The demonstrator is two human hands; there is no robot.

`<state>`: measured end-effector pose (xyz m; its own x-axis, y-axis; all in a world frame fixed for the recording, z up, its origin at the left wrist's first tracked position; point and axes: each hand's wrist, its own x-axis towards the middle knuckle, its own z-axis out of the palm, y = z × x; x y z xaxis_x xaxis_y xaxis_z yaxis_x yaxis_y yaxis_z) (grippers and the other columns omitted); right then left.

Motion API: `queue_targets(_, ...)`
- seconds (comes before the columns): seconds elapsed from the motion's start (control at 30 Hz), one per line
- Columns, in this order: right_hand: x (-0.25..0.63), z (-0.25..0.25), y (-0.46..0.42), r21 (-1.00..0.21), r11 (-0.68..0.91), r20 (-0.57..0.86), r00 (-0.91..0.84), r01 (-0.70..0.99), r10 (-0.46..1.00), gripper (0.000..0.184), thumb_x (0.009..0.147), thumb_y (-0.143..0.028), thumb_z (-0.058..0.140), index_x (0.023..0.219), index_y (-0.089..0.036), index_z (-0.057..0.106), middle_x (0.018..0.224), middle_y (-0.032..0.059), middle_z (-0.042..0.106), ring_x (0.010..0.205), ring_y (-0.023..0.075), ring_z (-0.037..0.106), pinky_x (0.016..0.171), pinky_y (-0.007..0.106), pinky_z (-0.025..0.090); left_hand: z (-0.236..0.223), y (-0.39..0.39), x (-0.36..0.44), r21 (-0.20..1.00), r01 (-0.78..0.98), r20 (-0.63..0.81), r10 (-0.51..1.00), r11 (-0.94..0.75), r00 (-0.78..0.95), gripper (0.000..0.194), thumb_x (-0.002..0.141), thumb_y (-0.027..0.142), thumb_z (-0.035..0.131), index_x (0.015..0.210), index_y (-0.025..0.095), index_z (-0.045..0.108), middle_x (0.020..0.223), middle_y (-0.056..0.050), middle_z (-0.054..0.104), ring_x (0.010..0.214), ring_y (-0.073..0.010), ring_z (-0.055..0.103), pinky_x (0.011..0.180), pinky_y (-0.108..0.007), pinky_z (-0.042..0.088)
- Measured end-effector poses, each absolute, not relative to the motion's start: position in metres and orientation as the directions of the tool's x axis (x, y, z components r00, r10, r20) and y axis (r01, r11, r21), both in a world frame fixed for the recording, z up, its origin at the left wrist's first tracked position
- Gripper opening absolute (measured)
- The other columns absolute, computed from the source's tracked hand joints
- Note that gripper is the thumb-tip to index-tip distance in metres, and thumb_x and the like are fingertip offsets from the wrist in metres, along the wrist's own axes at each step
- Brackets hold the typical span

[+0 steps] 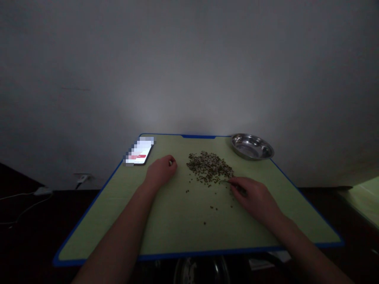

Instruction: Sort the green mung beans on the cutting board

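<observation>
A loose pile of small brown bean-like grains (209, 166) lies at the middle of the pale green table (174, 228), with strays on its near side. In my right hand (256, 197), closed fingers grip what looks like a small metal spoon (224, 181); its tip is low at the pile's near right edge. The handle is mostly hidden inside the hand. My left hand (161, 170) rests on the tabletop left of the pile, apart from it, with fingers curled in. Whatever it holds, if anything, cannot be made out.
A shiny steel bowl (251, 147) stands at the table's back right corner. At the back left lies a phone (140, 151) with a lit screen. Blue edging rims the table, a grey wall (189, 71) rises behind, and a cable plug (83, 179) is at left.
</observation>
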<state>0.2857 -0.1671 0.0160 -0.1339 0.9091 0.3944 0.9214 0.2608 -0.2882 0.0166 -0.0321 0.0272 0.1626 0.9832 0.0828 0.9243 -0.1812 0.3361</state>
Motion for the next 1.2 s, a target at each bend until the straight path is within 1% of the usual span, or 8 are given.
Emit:
queue_targets(0.2, 0.278, 0.014, -0.178, -0.261, 0.361, 0.382, -0.248, 0.895, 0.890, 0.022, 0.088, -0.020, 0.047, 0.096, -0.018, 0.067, 0.089, 0.0074, 0.072, 0.079, 0.0212, 0.067, 0.073, 0.036, 0.054, 0.026, -0.032, 0.017, 0.323, 0.925, 0.091, 0.980, -0.198, 0.178, 0.030, 0.083, 0.035, 0.040, 0.094, 0.022, 0.064, 0.088, -0.007, 0.069, 0.079, -0.0212, 0.062, 0.065, -0.030, 0.042)
queue_targets(0.3, 0.275, 0.014, -0.179, -0.254, 0.383, 0.393, -0.267, 0.888, 0.880, 0.022, 0.088, -0.019, 0.047, 0.096, -0.017, 0.067, 0.089, 0.0073, 0.072, 0.078, 0.0210, 0.067, 0.072, 0.036, 0.054, 0.027, -0.033, 0.017, 0.325, 0.927, 0.083, 0.982, -0.186, 0.168, 0.029, 0.083, 0.035, 0.040, 0.094, 0.022, 0.064, 0.088, -0.006, 0.069, 0.079, -0.0214, 0.062, 0.065, -0.030, 0.042)
queue_targets(0.47, 0.278, 0.016, -0.173, -0.242, 0.328, 0.394, -0.216, 0.913, 0.893, 0.021, 0.086, -0.020, 0.050, 0.097, -0.017, 0.068, 0.090, 0.0076, 0.072, 0.080, 0.0224, 0.067, 0.074, 0.038, 0.054, 0.026, -0.033, 0.017, 0.336, 0.924, 0.078, 0.983, -0.183, 0.167, 0.028, 0.083, 0.035, 0.041, 0.093, 0.022, 0.063, 0.089, -0.006, 0.069, 0.079, -0.0211, 0.062, 0.065, -0.030, 0.041)
queue_targets(0.7, 0.287, 0.015, -0.169, -0.284, 0.276, 0.409, -0.144, 0.918, 0.901, 0.022, 0.086, -0.024, 0.050, 0.097, -0.018, 0.068, 0.092, 0.0072, 0.073, 0.080, 0.0223, 0.068, 0.074, 0.037, 0.054, 0.026, -0.032, 0.018, 0.337, 0.924, 0.072, 0.984, -0.179, 0.164, 0.029, 0.082, 0.035, 0.041, 0.093, 0.022, 0.064, 0.089, -0.007, 0.069, 0.076, -0.0204, 0.061, 0.063, -0.030, 0.040)
queue_targets(1.0, 0.285, 0.013, -0.163, -0.283, 0.265, 0.408, -0.134, 0.922, 0.903, 0.022, 0.085, -0.023, 0.050, 0.096, -0.019, 0.068, 0.091, 0.0065, 0.073, 0.080, 0.0220, 0.068, 0.073, 0.036, 0.054, 0.028, -0.034, 0.019, 0.328, 0.929, 0.065, 0.985, -0.173, 0.160, 0.030, 0.083, 0.035, 0.041, 0.096, 0.022, 0.064, 0.090, -0.008, 0.069, 0.080, -0.0206, 0.061, 0.068, -0.030, 0.042)
queue_targets(1.2, 0.286, 0.013, -0.159, -0.291, 0.261, 0.431, -0.117, 0.920, 0.895, 0.023, 0.085, -0.024, 0.049, 0.094, -0.020, 0.069, 0.089, 0.0062, 0.073, 0.077, 0.0212, 0.068, 0.072, 0.036, 0.054, 0.026, -0.032, 0.019, 0.328, 0.926, 0.076, 0.982, -0.188, 0.172, 0.029, 0.083, 0.035, 0.041, 0.095, 0.022, 0.064, 0.089, -0.007, 0.070, 0.078, -0.0204, 0.062, 0.065, -0.029, 0.042)
